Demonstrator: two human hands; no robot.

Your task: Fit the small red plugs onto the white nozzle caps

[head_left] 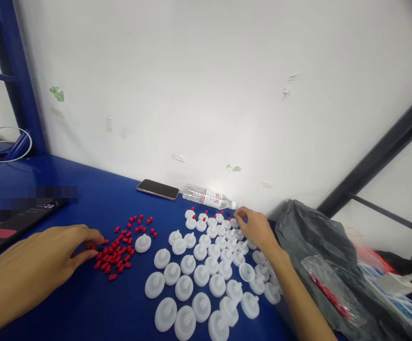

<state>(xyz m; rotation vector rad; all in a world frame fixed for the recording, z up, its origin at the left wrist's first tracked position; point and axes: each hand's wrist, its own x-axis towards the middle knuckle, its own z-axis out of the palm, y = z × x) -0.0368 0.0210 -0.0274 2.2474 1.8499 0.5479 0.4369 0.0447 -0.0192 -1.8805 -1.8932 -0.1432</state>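
Small red caps (pixel 115 255) lie in a loose pile on the blue table, with several more scattered just behind them. My left hand (pixel 81 244) reaches in at the pile's left edge, thumb and index finger around a red cap. Many white round lids with nozzles (pixel 201 275) cover the middle of the table; several in the back rows carry red caps. One lid (pixel 142 243) sits apart, beside the red pile. At the back right of the lids is my right hand (pixel 248 220), fingers curled together near the bottle's cap; whatever they hold is hidden.
A phone (pixel 158 189) and a clear bottle (pixel 207 196) lie along the wall. Another phone-like device (pixel 21 222) is at the left. A dark plastic bag (pixel 298 237) and a clear bag with red pieces (pixel 330 289) occupy the right side.
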